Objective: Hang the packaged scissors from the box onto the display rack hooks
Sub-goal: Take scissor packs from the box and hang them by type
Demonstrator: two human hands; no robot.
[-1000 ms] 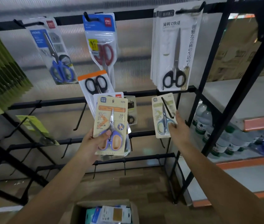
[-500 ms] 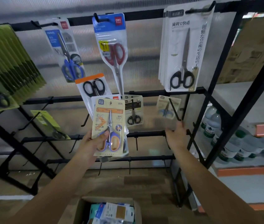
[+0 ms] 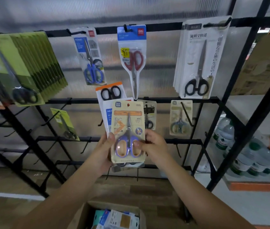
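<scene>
A: Status, left to right, ref the beige pack.

B: Far left of it, a thick row of green packs fills its hook and overhangs the second rail. Lower left, one green pack hangs tilted. Bare hooks around it on the lower rails.

A: Hands?

B: Left hand grips a fanned stack by the bottom, thumb on the beige pack's left edge; that pack is front-most. Right hand pinches its right edge, thumb on the purple handle, fingers behind. Both clamped, almost touching across the card.

A: Where's the pack vs the rack?

B: In front of it, upright, top edge at the second rail, bottom edge just above the fourth. Not on a hook.

A: Above it?

B: Top rail: blue-handled pack up-left, red-handled pack straight above with its tip reaching the second rail.

A: Right side?

B: Just beside it, a dark-handled pack, partly hidden by the stack. Further right a small beige pack on its hook. Up-right, a stack of white packs. Bare hooks low right of the hands.

A: Box?

B: Box directly below, between the forearms, open, more packs inside. Bottles on a shelf far right.
</scene>
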